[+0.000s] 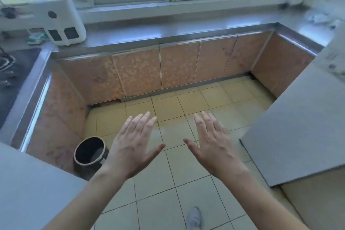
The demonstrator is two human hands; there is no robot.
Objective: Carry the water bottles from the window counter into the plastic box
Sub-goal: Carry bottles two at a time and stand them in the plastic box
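Both bare hands are held out flat over the pale yellow tiled floor (168, 164) at the lower centre of the frame: the left hand (133, 144) and the right hand (211, 143) are spread with straight fingers, backs up, and nothing is gripped. The grey stone window counter (168, 31) is seen across the upper frame. Water bottles and a plastic box cannot be made out. A round black bin (90, 152) is seen at lower left.

Orange mottled cabinets (179, 67), pale yellow tiles (168, 155)
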